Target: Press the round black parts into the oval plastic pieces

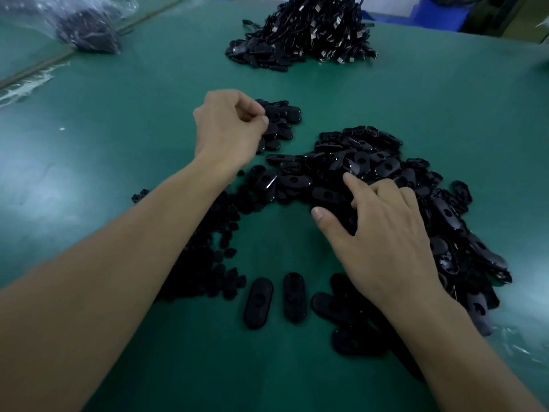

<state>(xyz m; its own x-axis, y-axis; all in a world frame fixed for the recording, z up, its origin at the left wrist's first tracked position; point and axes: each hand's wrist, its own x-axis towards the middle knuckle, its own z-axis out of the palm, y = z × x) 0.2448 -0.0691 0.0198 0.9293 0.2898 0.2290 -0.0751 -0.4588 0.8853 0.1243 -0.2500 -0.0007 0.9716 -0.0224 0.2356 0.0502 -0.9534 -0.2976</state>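
Nearest, a few oval plastic pieces [258, 303] lie singly on the green tabletop [118, 144], well apart from the heaps' centres. To their left, a scatter of round black parts [208, 263] runs under the left forearm. The right hand [383, 233] rests with fingers spread and relaxed on the near edge of a large heap of oval pieces [371, 165], gripping nothing. Farther on, the left hand [228, 126] curls its fingers, thumb meeting forefinger at a small pile of ovals [282, 120]; I cannot tell whether it holds one. Beyond sit a cable heap [309, 34] and a plastic bag [86, 28].
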